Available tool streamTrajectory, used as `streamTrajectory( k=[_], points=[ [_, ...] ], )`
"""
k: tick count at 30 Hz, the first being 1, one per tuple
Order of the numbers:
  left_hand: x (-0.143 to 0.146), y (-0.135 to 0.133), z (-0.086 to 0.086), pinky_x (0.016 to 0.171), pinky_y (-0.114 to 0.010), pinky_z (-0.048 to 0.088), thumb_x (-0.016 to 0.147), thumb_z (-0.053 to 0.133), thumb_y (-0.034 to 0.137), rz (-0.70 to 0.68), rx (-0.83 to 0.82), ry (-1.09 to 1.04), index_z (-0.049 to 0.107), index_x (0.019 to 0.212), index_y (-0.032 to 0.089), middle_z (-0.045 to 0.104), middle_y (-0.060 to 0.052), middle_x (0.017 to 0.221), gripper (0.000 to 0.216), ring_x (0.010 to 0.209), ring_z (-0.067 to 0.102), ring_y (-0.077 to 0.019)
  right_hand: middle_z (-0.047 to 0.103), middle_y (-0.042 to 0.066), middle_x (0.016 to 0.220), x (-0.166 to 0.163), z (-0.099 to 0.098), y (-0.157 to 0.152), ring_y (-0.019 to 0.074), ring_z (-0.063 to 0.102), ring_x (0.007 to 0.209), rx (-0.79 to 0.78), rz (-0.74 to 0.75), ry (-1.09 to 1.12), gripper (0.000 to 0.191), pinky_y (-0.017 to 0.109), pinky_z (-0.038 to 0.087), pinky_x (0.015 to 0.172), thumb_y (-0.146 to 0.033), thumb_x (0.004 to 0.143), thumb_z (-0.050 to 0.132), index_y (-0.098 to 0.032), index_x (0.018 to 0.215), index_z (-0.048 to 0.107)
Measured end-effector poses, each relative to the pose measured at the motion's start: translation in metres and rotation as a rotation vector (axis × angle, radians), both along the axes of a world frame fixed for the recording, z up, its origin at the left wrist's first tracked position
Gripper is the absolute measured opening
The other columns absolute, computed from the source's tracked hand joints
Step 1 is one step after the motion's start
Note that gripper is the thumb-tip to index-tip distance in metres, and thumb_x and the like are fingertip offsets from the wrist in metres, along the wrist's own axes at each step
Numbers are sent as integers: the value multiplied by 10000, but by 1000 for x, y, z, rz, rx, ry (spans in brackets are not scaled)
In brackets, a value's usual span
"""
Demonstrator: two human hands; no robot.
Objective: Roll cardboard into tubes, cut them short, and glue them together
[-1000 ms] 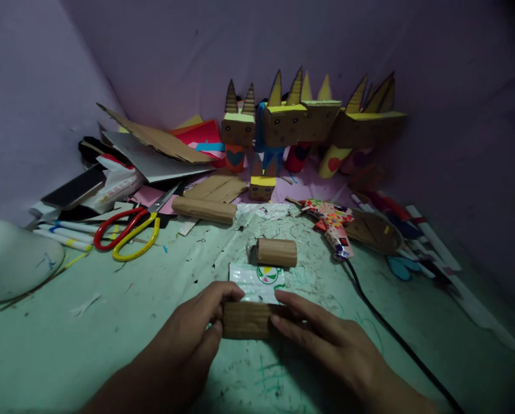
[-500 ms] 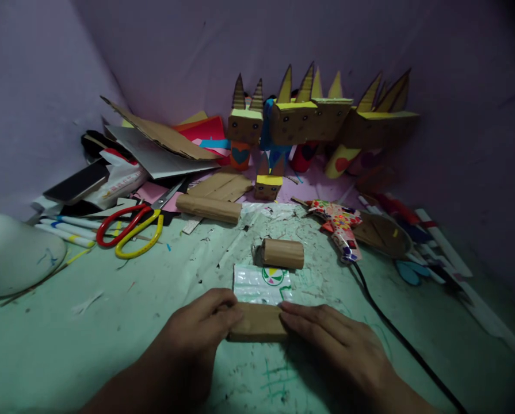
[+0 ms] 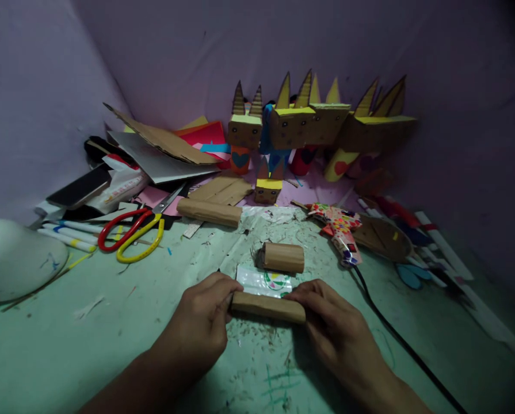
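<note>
A folded strip of brown cardboard (image 3: 268, 309) spans the gap between my two hands, its narrow side facing me. My left hand (image 3: 201, 322) pinches its left end between thumb and fingers. At the other end, my right hand (image 3: 337, 322) has its fingers closed on the cardboard. Just behind the strip lies a shiny white piece with a green round print (image 3: 261, 280), partly covered by it. Beyond that a short brown cardboard roll (image 3: 283, 257) rests on its side.
Red-and-yellow scissors (image 3: 138, 233) and markers (image 3: 69, 236) lie left, by a white rounded object (image 3: 19, 259). A longer cardboard roll (image 3: 209, 211) is further back. Right is a patterned glue gun (image 3: 339, 227) with a black cord (image 3: 390, 330). Horned cardboard figures (image 3: 292, 126) line the wall.
The cardboard piece has been lifted and turned so its narrow side shows. My right fingers, formerly stretched along its end, have curled to grip it.
</note>
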State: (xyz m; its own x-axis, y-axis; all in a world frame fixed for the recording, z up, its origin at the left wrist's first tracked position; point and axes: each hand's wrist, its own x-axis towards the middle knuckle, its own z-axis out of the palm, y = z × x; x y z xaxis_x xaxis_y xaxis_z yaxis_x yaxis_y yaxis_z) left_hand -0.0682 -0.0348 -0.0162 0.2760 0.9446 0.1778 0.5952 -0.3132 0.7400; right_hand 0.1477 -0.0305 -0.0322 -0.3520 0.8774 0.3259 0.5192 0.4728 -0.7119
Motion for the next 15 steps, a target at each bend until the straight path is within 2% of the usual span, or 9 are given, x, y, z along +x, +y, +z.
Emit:
streamTrajectory(
  k=[3, 6, 8, 10, 13, 15],
  points=[
    [4, 7, 2, 509, -237, 466, 798, 339, 87, 49, -54, 103, 612, 787, 154, 590, -26, 663, 281, 516, 546, -115, 656, 63, 719, 0, 1, 9, 167, 638, 653, -169, -23, -37, 253, 271, 509, 579, -98, 734, 430, -164, 805, 663],
    [7, 13, 5, 463, -228, 402, 777, 350, 71, 110, -248, 162, 595, 733, 170, 535, 9, 546, 267, 447, 494, -114, 686, 56, 709, 1, 0, 18, 193, 651, 665, -386, -99, -64, 211, 295, 503, 598, -135, 689, 454, -176, 770, 643],
    [8, 17, 8, 462, -222, 387, 760, 372, 64, 169, -344, 164, 581, 748, 174, 538, 11, 546, 236, 469, 506, -123, 690, 61, 711, 0, -2, 21, 204, 652, 657, -467, -171, -52, 179, 296, 498, 576, -170, 677, 473, -177, 781, 619],
    [8, 21, 10, 474, -221, 388, 730, 413, 61, 210, -366, 146, 580, 872, 167, 564, 6, 587, 243, 520, 534, -140, 689, 66, 706, 0, -4, 22, 207, 648, 635, -497, -233, -36, 173, 297, 492, 555, -196, 671, 489, -176, 793, 611],
    [6, 25, 10, 458, -228, 380, 706, 458, 83, 198, -392, 88, 534, 1136, 128, 569, 11, 599, 439, 495, 522, -147, 680, 56, 673, -1, -6, 20, 202, 638, 597, -491, -285, -13, 276, 302, 487, 543, -211, 667, 514, -157, 913, 628],
    [4, 28, 10, 425, -227, 354, 696, 466, 98, 186, -423, 59, 536, 1182, 119, 553, 16, 585, 491, 448, 485, -137, 665, 42, 650, 0, -7, 18, 193, 627, 573, -481, -286, 14, 378, 299, 483, 532, -214, 674, 521, -137, 1033, 613]
  ],
)
